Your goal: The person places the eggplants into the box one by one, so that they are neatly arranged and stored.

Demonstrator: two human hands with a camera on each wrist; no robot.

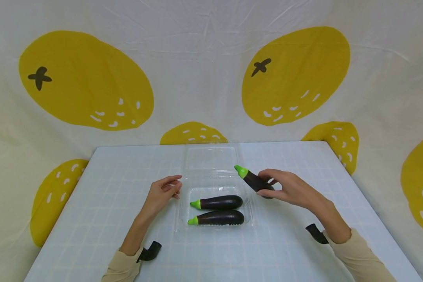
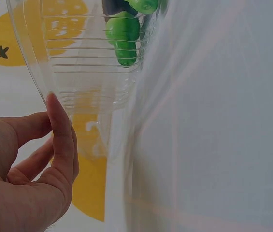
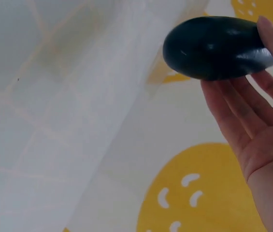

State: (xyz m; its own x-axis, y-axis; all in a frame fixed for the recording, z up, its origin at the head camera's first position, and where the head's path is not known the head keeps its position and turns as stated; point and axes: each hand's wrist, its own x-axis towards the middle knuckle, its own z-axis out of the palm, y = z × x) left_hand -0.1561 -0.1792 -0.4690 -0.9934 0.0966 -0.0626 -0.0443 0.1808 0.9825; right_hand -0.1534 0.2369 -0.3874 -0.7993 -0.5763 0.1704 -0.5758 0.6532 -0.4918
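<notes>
- Head view: clear plastic box (image 1: 218, 191) sits mid-table, its lid (image 1: 211, 158) folded back toward the back edge of the table (image 1: 285, 250).
- Count: far eggplant (image 1: 221, 202) and near eggplant (image 1: 216, 217) lie side by side in the box, green ends toward its left edge. Bare strip shows behind them. Held eggplant (image 1: 253, 182) is off the table, over the box's right back corner, green end up and leftward.
- Progress, my reading: partway. Two in, one out, lid not closed. Cannot tell from this moment alone whether the third is going in or coming out.
- Right hand (image 1: 285, 188) pinches the held eggplant by its fat end, thumb against fingers.
- Left hand (image 1: 165, 190) is by the box's left edge, fingers loosely bent.
- Around: printed cloth (image 1: 197, 78) behind the table; a dark wrist piece (image 1: 149, 251) at the left sleeve. Lid lies clear of the tray opening; only the low rim seems in the way.
- Left wrist view: fingertip meets the box edge in the picture; true contact uncertain, no pinch plain. Green ends show at the top.
- Right wrist view: fat dark end juts past the fingertips, grip near it; green end out of frame.
</notes>
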